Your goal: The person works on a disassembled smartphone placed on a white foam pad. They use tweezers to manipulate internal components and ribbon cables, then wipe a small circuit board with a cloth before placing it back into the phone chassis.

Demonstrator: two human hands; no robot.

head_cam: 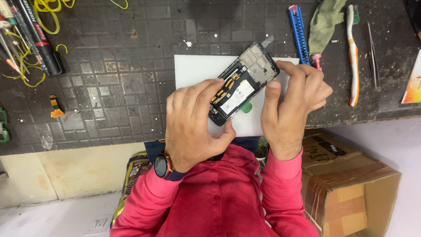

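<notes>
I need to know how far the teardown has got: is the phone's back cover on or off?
Off. The phone, held by the left hand and right hand, shows bare battery, orange flex strips and inner frame.

Bright, even light; sharp focus

Two hands, left (193, 125) and right (291, 105), one opened phone (243, 83), one white mat (197, 70). On the bench: one toothbrush (352, 57), one blue cutter (299, 33), one tweezers (372, 55), one green cloth (324, 22). One cardboard box (351, 184) below.
</notes>
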